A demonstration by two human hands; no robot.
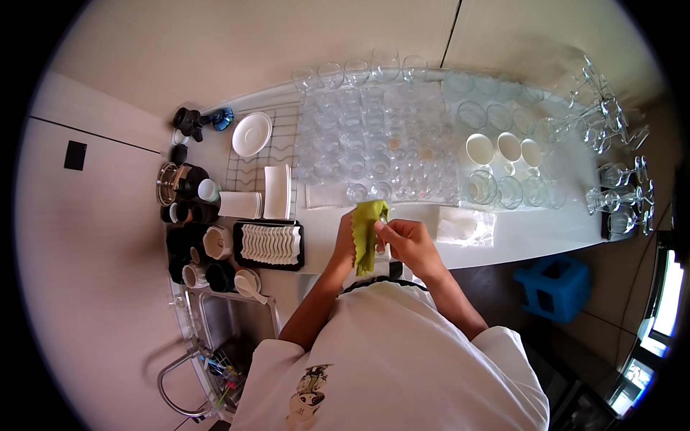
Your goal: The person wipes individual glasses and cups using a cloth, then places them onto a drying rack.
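Note:
My left hand (346, 237) grips a green cleaning cloth (366, 231) with a scalloped edge, which drapes down over the fingers. My right hand (412, 245) pinches at the cloth's right side with thumb and fingers. A bit of something clear and shiny shows between the cloth and the right fingers; it is mostly hidden, and I cannot tell what it is. Just beyond my hands, rows of clear drinking glasses (381, 165) stand on a white cloth mat (334, 200) on the white counter (517, 234).
White cups (480, 149) and more glasses (481, 187) stand right, beside stemware (620, 175). A clear plastic bag (466, 227) lies near the front edge. Left are a wire rack (280, 116), saucers (252, 133), a black tray (299, 264), mugs (218, 242) and a sink (237, 318). A blue stool (558, 288) stands below.

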